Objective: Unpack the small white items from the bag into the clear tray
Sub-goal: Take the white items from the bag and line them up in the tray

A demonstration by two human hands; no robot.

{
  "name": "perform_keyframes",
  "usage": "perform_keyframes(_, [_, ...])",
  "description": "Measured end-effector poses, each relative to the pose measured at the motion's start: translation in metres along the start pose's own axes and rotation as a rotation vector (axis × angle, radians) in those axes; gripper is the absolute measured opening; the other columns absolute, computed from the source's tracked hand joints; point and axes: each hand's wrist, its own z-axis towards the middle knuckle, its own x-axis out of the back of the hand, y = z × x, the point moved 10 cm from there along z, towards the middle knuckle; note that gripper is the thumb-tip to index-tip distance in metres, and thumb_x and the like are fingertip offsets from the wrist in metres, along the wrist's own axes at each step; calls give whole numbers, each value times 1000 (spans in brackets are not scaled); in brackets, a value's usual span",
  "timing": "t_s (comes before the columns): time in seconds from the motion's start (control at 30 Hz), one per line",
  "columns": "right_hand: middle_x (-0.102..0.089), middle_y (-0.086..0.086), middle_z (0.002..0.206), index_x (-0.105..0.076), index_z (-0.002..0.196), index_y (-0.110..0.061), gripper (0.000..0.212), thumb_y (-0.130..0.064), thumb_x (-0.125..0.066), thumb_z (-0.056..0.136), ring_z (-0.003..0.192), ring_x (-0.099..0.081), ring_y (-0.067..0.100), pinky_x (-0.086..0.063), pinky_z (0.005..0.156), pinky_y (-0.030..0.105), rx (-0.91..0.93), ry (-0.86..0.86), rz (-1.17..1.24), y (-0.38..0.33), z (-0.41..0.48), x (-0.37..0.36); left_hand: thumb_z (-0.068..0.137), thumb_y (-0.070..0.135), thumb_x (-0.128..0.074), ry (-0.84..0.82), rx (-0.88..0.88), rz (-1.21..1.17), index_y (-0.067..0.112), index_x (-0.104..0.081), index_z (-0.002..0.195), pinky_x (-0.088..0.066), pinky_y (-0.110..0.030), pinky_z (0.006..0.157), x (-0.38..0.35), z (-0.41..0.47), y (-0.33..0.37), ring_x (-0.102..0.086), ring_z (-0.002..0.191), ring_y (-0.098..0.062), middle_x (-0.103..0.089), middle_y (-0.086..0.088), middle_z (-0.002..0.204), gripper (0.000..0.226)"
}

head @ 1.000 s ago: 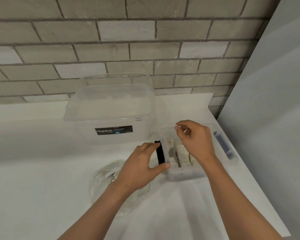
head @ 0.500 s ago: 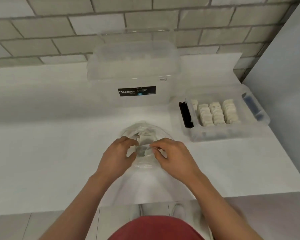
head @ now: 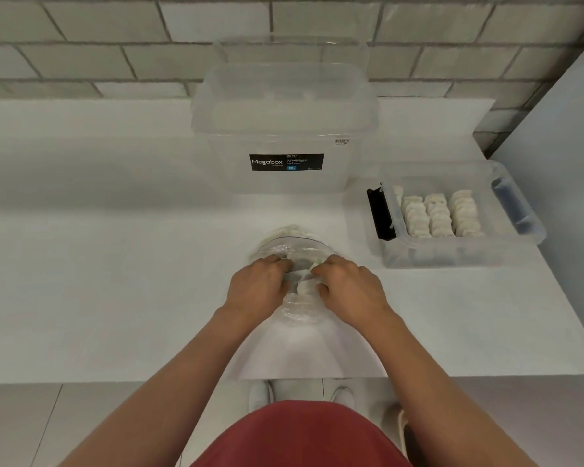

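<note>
1. Both hands are down on the bag (head: pixel 295 251), which lies crumpled on the white desk (head: pixel 115 281) straight in front of the person, not far from the front edge.
2. The left hand (head: pixel 255 286) curls its fingers into the plastic on the bag's left side. The right hand (head: pixel 348 288) mirrors it on the right, fingers bent and gripping the film.
3. The bag is see-through and wrinkled, with a thin dark line curving across its far part, and a white piece (head: pixel 302 286) shows through between the two hands.
4. Off to the right, well apart from the bag, the clear tray (head: pixel 459 254) sits on the desk with small white items (head: pixel 439 215) stacked on edge in neat rows.
5. A black clip (head: pixel 380 214) stands at the tray's left end and a bluish clip (head: pixel 509 207) at its right.
6. The fingertips are buried in folds of plastic, and I cannot tell how many pieces the bag holds.
7. Behind the bag stands a large clear box (head: pixel 284 129) with a "Megabox" label, whose small print is unreadable.
</note>
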Motion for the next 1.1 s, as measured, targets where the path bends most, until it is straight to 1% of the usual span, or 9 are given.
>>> perform_keyframes(0.13, [-56, -5, 125, -65, 125, -36, 33, -28, -45, 101, 101, -62, 32, -49, 77, 37, 18, -41, -24, 0, 3, -1, 94, 26, -57, -10, 5, -33, 29, -66, 118, -48, -29, 67, -1, 4, -1, -63, 104, -19, -62, 11, 116, 26])
perform_keyframes(0.23, [-60, -3, 118, -68, 121, -32, 30, -30, -44, 103, 99, -63, 32, -44, 72, 35, -5, -25, -39, 4, 8, 1, 94, 28, -56, -22, 33, -76, 27, -62, 91, -40, -28, 62, -2, 4, -2, -60, 90, -20, -55, 10, 94, 7])
perform_keyframes(0.3, [-64, -1, 115, -70, 116, -30, 28, -28, -46, 102, 99, -63, 33, -40, 69, 34, -27, -21, -56, 8, 11, 2, 92, 28, -57, -16, 65, -106, 26, -55, 79, -43, -30, 60, -1, 4, -7, -58, 82, -22, -54, 9, 88, 14])
perform_keyframes(0.37, [-67, 1, 111, -71, 110, -28, 26, -27, -47, 101, 95, -64, 34, -37, 67, 33, -36, -11, -76, 9, 12, 5, 87, 24, -59, 2, 91, -128, 24, -60, 79, -48, -31, 59, 2, 5, -12, -59, 78, -24, -58, 8, 85, 8])
perform_keyframes(0.47, [-69, 3, 113, -71, 113, -28, 25, -26, -49, 101, 95, -64, 34, -42, 68, 34, -22, -3, -82, 9, 11, 8, 81, 16, -62, 30, 102, -208, 26, -54, 71, -50, -34, 59, 8, 5, -17, -58, 72, -26, -61, 5, 76, 16])
perform_keyframes(0.6, [-67, -5, 117, -68, 122, -32, 38, -11, -52, 95, 100, -65, 30, -45, 69, 33, 69, 51, -57, 3, 11, 14, 81, 11, -67, 59, 121, -311, 20, -66, 86, -55, -36, 69, 15, 5, -22, -65, 76, -24, -70, 2, 81, 11])
perform_keyframes(0.73, [-69, -9, 103, -72, 113, -40, 46, -3, -55, 90, 95, -63, 21, -54, 69, 37, 231, 86, 6, -14, 14, 18, 82, 10, -72, 81, 159, -401, 22, -64, 87, -48, -15, 66, 21, 4, -30, -66, 77, -14, -69, 6, 84, 15])
perform_keyframes(0.9, [-66, -16, 108, -71, 97, -44, 32, -18, -52, 94, 101, -60, 18, -50, 71, 32, 279, -123, -5, -27, 26, 3, 84, 14, -73, 117, 180, -488, 27, -71, 99, -41, -2, 62, 27, -1, -35, -68, 73, -3, -71, 10, 86, 19])
perform_keyframes(1.1, [-62, -14, 114, -75, 101, -36, 27, -15, -62, 89, 102, -61, 17, -50, 71, 33, 392, -338, -112, -43, 33, -12, 85, 17, -73, 116, 214, -489, 21, -74, 92, -45, -11, 64, 23, -5, -40, -70, 77, -7, -72, 8, 86, 9])
